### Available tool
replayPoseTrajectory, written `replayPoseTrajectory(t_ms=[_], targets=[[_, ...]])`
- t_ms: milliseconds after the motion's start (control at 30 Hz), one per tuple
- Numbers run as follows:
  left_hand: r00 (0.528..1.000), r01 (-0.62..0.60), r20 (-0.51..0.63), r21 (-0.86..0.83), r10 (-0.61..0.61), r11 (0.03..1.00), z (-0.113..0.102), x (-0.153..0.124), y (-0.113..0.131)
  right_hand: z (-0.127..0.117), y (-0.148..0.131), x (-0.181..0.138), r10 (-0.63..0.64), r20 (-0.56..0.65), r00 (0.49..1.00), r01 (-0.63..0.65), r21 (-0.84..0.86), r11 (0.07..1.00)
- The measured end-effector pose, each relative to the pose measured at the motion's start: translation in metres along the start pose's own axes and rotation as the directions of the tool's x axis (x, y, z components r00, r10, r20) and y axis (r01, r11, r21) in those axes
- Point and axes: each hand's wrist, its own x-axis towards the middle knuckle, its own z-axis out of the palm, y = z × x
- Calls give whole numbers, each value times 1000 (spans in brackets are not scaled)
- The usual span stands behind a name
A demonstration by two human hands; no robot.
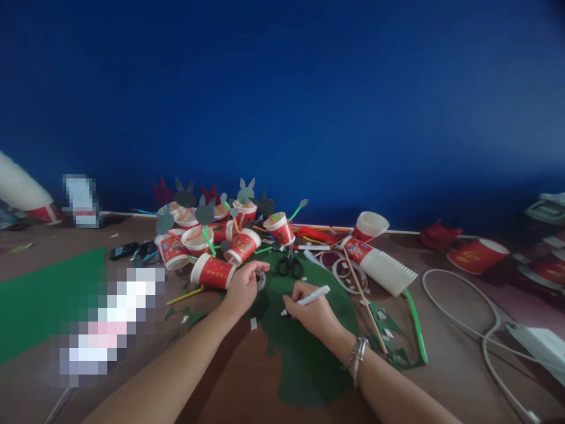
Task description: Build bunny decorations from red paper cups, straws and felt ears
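A dark green felt sheet [309, 347] lies on the brown floor in front of me. My right hand [311, 312] rests on it, closed round a white marker pen [313, 295] whose tip touches the felt. My left hand [242, 287] presses on the sheet's left edge over a small tape roll [261, 279], fingers curled; what they hold, if anything, is hidden. Black scissors [290, 265] lie just beyond both hands.
A pile of red paper cups [214, 235] with straws and felt ears sits behind the hands. A stack of cups [379, 262] lies on its side at right, with a white cable [463, 306], a wooden stick [364, 300] and green scraps. A bright green sheet [39, 300] lies at left.
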Motion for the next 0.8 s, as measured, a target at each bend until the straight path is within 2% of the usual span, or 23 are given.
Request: replayPoseTrajectory(t_ms=[267,800], targets=[[1000,2,-1,-7,-2,1000,0,1,0,-1,-1,0,2,-4,1000,-2,-26,1000],[1000,14,-2,-16,-14,1000,0,0,0,3,12,5,-58,-126,990,47,-89,995]])
